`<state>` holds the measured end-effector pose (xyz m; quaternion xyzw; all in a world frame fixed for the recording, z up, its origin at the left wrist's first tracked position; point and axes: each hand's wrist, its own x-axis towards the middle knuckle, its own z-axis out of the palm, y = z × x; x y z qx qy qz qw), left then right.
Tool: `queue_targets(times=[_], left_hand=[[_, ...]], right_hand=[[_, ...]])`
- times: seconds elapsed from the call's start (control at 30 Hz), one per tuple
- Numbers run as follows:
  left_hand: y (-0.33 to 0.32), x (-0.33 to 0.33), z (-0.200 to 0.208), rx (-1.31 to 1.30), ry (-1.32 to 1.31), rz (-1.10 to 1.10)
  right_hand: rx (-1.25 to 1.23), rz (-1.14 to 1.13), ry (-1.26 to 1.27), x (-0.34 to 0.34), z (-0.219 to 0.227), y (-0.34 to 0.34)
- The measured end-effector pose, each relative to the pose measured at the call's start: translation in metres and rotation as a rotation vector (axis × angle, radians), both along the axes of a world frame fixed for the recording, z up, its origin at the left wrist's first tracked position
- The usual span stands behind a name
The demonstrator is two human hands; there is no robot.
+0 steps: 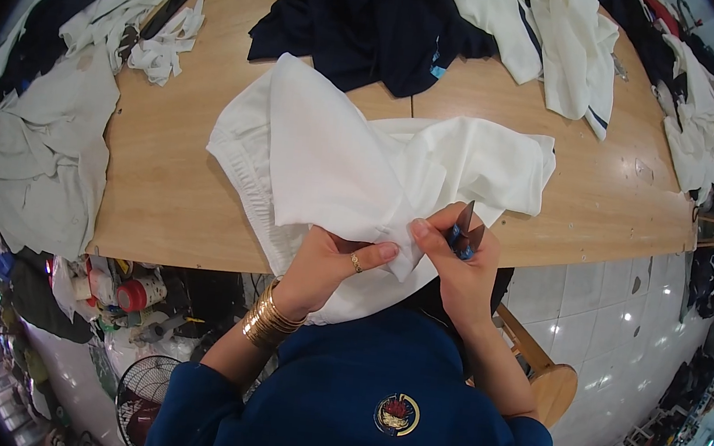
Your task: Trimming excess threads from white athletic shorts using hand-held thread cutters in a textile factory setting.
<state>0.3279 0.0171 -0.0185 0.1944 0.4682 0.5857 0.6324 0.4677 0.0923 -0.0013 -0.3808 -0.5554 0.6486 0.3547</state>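
Note:
A white garment (330, 154) with a gathered elastic waistband (247, 180) lies bunched over the table's near edge, part of it hanging toward my lap. My left hand (325, 268) is closed on a fold of it, the thumb on top and the other fingers under the cloth. Just to the right, my right hand (464, 270) pinches the same cloth between thumb and fingertips. Tucked in that hand's palm is a pair of small thread snips (464, 235), dark blades pointing up and away from the cloth.
On the wooden table (157, 200), a dark navy garment (371, 22) and white garments with navy stripes (562, 44) lie at the far side. Grey-white cloth (39, 152) drapes over the left end, near a phone (165, 14). A wooden stool (551, 390) stands at right.

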Motion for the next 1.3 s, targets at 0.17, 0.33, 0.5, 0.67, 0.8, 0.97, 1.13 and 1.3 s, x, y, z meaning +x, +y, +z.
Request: queue_targets(times=[0.17,0.33,0.5,0.67,0.8,0.97,1.13,1.3], left_hand=[[0.001,0.002,0.002,0.014,-0.008,0.039],[0.0,0.005,0.001,0.019,0.109,0.065],[0.001,0.004,0.005,0.02,0.148,0.045],[0.001,0.004,0.006,0.035,0.154,0.026],[0.002,0.005,0.006,0.039,0.157,0.024],[0.004,0.007,0.002,0.062,0.099,0.064],[0.003,0.007,0.001,0.058,0.123,0.051],[-0.001,0.009,-0.004,0.049,0.112,0.094]], right_hand=[[0.023,0.031,-0.055,0.001,0.002,0.0],[0.064,0.081,-0.13,0.002,0.005,-0.002],[0.051,0.042,-0.06,0.002,0.0,-0.002],[0.044,0.034,-0.041,0.003,0.001,0.0],[0.023,0.043,-0.032,0.004,0.0,0.001],[0.048,0.048,-0.045,0.005,-0.002,0.002],[0.061,0.05,-0.04,0.007,-0.005,0.001],[0.021,0.074,-0.04,0.008,-0.003,-0.001]])
